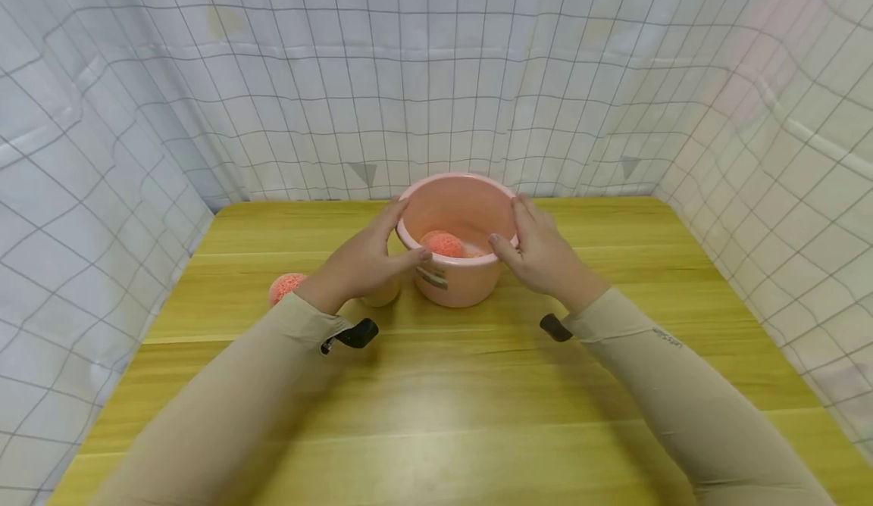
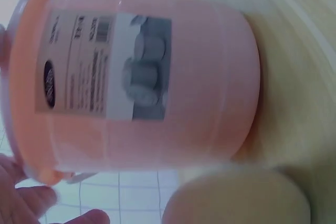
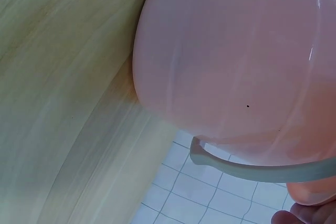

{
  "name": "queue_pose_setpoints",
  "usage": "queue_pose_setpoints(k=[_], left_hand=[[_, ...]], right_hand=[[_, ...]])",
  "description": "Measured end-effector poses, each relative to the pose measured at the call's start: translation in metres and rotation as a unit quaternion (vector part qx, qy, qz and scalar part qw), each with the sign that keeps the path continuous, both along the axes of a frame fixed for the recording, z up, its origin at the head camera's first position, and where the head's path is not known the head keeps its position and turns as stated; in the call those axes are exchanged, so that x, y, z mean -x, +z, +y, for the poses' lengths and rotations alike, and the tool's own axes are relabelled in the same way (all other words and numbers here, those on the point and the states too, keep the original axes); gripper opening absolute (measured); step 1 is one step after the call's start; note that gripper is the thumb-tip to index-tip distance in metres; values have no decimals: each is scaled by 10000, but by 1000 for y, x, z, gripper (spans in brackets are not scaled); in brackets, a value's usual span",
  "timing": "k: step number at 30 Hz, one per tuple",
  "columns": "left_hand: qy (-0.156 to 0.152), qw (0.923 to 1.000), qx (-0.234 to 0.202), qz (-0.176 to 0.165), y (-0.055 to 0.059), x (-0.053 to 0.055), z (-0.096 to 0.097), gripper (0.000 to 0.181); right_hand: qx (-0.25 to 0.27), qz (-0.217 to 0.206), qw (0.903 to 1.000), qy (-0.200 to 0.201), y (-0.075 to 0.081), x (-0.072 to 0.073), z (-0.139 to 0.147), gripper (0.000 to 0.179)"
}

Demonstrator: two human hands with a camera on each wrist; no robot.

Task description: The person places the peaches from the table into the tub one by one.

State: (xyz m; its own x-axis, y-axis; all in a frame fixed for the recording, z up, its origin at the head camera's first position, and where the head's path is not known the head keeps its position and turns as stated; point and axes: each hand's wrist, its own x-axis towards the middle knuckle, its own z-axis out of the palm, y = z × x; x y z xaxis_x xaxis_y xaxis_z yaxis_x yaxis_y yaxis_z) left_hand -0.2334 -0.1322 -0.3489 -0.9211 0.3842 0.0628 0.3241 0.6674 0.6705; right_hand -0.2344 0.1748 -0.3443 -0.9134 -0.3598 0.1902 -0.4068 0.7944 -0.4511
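A pink plastic bucket stands near the back middle of the table, its mouth facing up. My left hand grips its rim from the left, with the thumb on the near edge. On the opposite side my right hand holds the rim, thumb on the near edge too. Inside lies a bumpy coral-orange ball, with more orange beside it, partly hidden by the rim. A printed label faces my left wrist. The bucket's pale grey handle hangs along its far side in the right wrist view.
Beside the bucket, a rounded beige object is partly covered by my left hand in the head view. Another coral ball sits left of my left wrist. The wooden table is bordered by grid-patterned curtains behind and at both sides.
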Motion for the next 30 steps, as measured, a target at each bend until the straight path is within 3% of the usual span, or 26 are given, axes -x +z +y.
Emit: queue_pose_setpoints(k=[8, 16, 20, 30], left_hand=[[53, 9981, 602, -100, 12, -7, -26, 103], [285, 9906, 1337, -40, 22, -17, -73, 93], [324, 9893, 1424, -52, 21, -22, -94, 89], [428, 9921, 1166, -199, 8, -36, -133, 82]], right_hand=[[-25, -123, 9999, -77, -3, 0, -2, 84], [64, -111, 9999, -88, -2, 0, -3, 83], [85, -165, 9998, -110, -3, 0, -4, 83], [132, -246, 9995, -160, -5, 0, -5, 84]])
